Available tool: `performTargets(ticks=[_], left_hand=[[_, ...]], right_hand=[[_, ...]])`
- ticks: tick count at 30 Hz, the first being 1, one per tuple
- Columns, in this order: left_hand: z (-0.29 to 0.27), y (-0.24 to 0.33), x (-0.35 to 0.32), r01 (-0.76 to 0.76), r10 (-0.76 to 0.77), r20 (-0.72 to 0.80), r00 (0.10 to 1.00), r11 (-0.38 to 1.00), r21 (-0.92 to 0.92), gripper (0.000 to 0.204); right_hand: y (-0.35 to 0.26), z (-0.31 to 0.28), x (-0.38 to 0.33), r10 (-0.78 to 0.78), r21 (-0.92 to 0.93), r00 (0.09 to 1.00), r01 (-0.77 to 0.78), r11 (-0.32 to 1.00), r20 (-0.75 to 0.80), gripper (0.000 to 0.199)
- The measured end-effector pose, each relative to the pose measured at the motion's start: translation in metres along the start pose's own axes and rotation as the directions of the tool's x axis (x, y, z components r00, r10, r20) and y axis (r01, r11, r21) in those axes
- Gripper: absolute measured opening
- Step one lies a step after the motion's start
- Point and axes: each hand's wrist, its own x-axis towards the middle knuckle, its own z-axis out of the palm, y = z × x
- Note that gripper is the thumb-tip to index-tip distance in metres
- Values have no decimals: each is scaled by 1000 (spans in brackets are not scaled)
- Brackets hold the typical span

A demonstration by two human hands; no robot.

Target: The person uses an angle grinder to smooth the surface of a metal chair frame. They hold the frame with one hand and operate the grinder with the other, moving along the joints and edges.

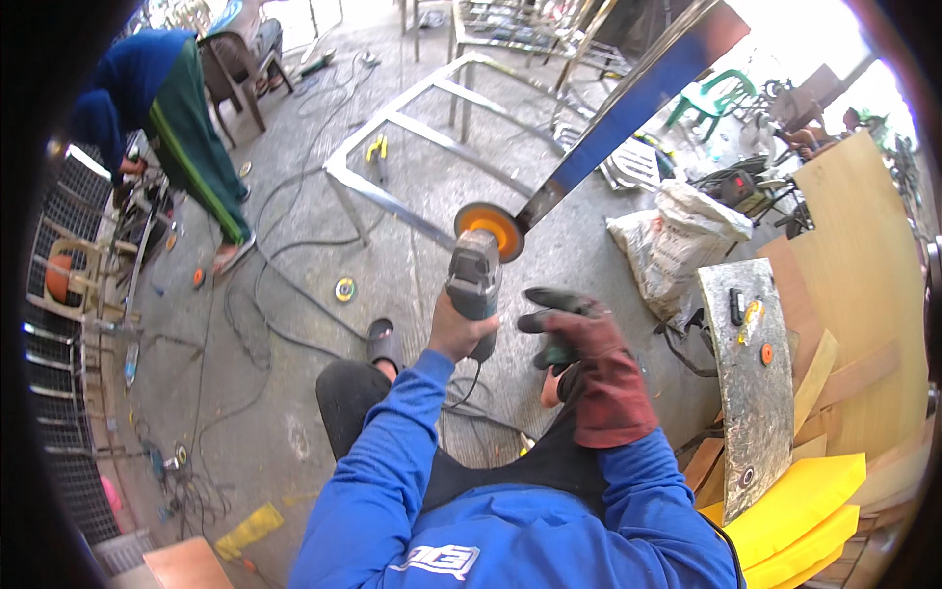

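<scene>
1. In the middle of the frame, a grey angle grinder (476,270) with its round orange disc (497,224) uppermost.
2. Just below centre, the bare left hand (457,329), wrapped firmly around the body of the grinder; blue sleeve entering from the lower edge.
3. Right of centre, the right hand (589,344) in a reddish-brown glove with darkened fingers, half open, fingers parted and loosely bent, apart from the grinder; any hold on the dark green patch beneath them impossible to tell.
4. From just beside the disc to the upper right, a long blue metal bar (613,137), dark and scuffed at the near end; contact or narrow gap impossible to tell.
5. At upper centre, a silver metal frame (392,117) on legs, with a yellow-handled tool (377,149) near its left side.
6. At the bottom edge, white block lettering on the blue garment (530,530); right of upper centre, faint print on a white sack (677,236), too blurred to read.
7. At right, a scuffed board (751,412) bearing a small orange disc; below, folded yellow material (785,510).
8. At upper left, a bending person in green trousers (191,128).
</scene>
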Motion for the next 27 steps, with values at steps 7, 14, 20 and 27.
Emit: performTargets(ticks=[7, 14, 20, 27], left_hand=[[-9, -27, -8, 160, -169, -136, 976, 984, -77, 47], [-59, 0, -29, 245, -288, -117, 951, 926, -288, 45], [-83, 18, -19, 186, -263, -191, 946, 920, -344, 48], [-107, 17, -28, 180, -306, -291, 907, 903, -389, 48]], right_hand=[[-144, -99, -57, -518, -320, 787, 423, 848, -335, 59], [-195, -93, -172, -498, -612, 753, 162, 774, -431, 48], [-165, -10, -103, -459, -650, 869, 241, 721, -187, 63], [-191, 66, -25, -438, -464, 898, 368, 806, -49, 60]])
